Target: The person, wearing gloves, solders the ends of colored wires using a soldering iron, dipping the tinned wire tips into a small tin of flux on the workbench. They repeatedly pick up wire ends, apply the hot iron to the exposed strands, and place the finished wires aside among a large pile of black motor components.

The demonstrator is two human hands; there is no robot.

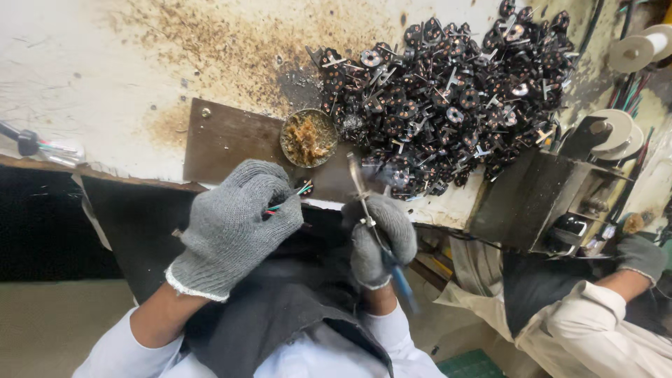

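My left hand [234, 222], in a grey knit glove, is closed around a thin bundle of coloured wires [302, 188] whose red, green and white ends stick out toward the bench. My right hand [381, 238], gloved the same way, grips a slim metal tool with a blue handle [364, 199], its tip pointing up toward the bench edge. Just beyond the wire ends sits a small round tin of brownish paste [309, 137] on a brown plate [220, 140]. A large heap of small dark parts with metal tabs [455, 91] lies behind the tool.
The white bench top [105, 63] is stained with brown specks. A dark metal box [528, 199] and wire spools [623, 133] stand at the right. Another person's gloved hand [640, 255] and light sleeve show at the lower right. A small tool [42, 147] lies far left.
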